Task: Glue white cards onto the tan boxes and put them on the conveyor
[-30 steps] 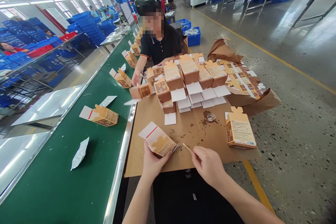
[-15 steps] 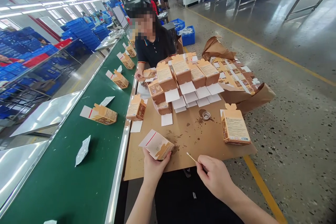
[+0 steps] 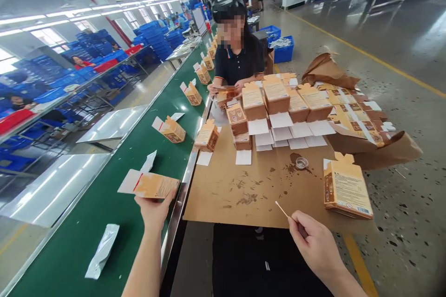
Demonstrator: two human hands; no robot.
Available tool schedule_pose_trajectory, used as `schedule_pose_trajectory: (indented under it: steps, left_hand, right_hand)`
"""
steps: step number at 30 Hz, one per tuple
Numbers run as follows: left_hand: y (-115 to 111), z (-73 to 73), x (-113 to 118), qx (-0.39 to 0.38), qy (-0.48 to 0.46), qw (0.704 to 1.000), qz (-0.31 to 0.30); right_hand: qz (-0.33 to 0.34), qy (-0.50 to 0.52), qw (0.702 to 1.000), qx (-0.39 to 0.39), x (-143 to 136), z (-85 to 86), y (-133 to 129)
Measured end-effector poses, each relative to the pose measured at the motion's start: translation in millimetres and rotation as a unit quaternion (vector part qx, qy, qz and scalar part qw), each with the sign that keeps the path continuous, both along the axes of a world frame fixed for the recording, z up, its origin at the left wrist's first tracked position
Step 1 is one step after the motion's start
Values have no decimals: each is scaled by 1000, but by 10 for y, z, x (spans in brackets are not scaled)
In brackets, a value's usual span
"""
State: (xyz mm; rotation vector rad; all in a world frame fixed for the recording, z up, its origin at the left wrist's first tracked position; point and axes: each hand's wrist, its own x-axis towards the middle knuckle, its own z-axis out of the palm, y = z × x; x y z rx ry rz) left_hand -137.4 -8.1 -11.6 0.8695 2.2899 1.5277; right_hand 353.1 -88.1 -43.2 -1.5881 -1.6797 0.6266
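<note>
- Left hand (image 3: 153, 212) grips a tan-and-brown cardboard box (image 3: 155, 185) with a white flap (image 3: 128, 182), over the green conveyor belt (image 3: 76, 246) near its metal-railed edge
- Right hand (image 3: 315, 241) pinches a slim, white-tipped swab (image 3: 282, 209) over the brown cardboard sheet's (image 3: 216, 199) near edge

One cotton swab (image 3: 281, 208) in play, one held carton (image 3: 156, 185)! Across the bench (image 3: 209, 202), one small clear dish (image 3: 301, 163), one right-corner carton (image 3: 348, 188), one left-edge carton (image 3: 206, 137). Four top-row cartons (image 3: 276, 95) on the stack! Over on the belt (image 3: 94, 211), three silver pouches (image 3: 102, 251) easily picked out, at least four standing cartons (image 3: 170, 131). And beyond one facing co-worker (image 3: 237, 62), two blue bins (image 3: 283, 52)!
</note>
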Motion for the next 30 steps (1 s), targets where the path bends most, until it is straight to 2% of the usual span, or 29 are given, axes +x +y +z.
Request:
schedule_pose_trajectory:
  steps: [3, 6, 9, 12, 15, 17, 19, 21, 22, 24, 26, 28, 30]
  left_hand:
    - [-111, -29, -259, -66, 21, 997, 21]
    - [-127, -116, -274, -107, 61, 992, 43]
    - [47, -134, -250, -112, 68, 991, 36]
    - [273, -74, -262, -102, 66, 993, 6]
    - [297, -30, -259, -101, 42, 994, 17]
    - [168, -37, -216, -76, 51, 995, 50]
    - [38, -45, -132, -8, 104, 992, 74]
    - [66, -7, -7, 73, 143, 986, 54]
    - [177, 40, 72, 102, 136, 985, 21]
    - [599, 184, 259, 103, 79, 990, -56]
    - [1188, 356, 465, 50, 17, 992, -114]
    - [1764, 497, 658, 2, -1, 989, -148]
    - [2168, 575, 810, -45, -10, 982, -183]
  right_hand:
    - [-9, 9, 1000, -13, 16, -146, -40]
    - [-2, 10, 1000, -28, 2, -195, -49]
    - [6, 12, 999, -31, -50, -172, 7]
    - [19, 19, 999, -19, -98, -106, 104]
    - [24, 24, 999, -5, -45, 2, 152]
    - [22, 24, 999, -13, 70, 81, 113]
    - [9, 27, 999, -29, 208, 141, 22]
    - [-17, 36, 998, -43, 314, 176, -84]
    - [-28, 41, 998, -49, 342, 188, -127]
    - [-37, 54, 996, -54, 343, 219, -173]
    - [-34, 66, 996, -50, 295, 268, -169]
    - [-27, 76, 996, -44, 242, 333, -147]
    - [-30, 78, 996, -39, 228, 397, -139]
